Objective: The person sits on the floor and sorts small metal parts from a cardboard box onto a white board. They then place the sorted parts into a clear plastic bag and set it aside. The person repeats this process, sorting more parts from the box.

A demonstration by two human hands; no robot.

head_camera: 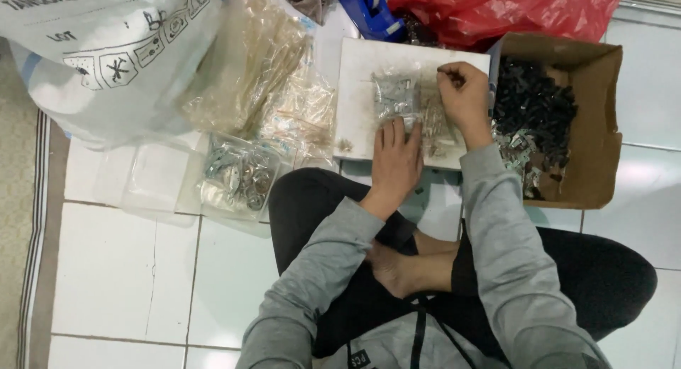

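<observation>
1. A single head-worn view looks steeply down from above the seated person's crossed legs, facing forward over the white tiled floor (113,270)
2. It sits close: the left hand (394,160) and right hand (464,99) lie near centre frame, resting on a flat white square board (355,92) just ahead of the knees

white printed sack (106,57) top left, clear bags (248,64) beside, brown cardboard box (603,128) right
</observation>
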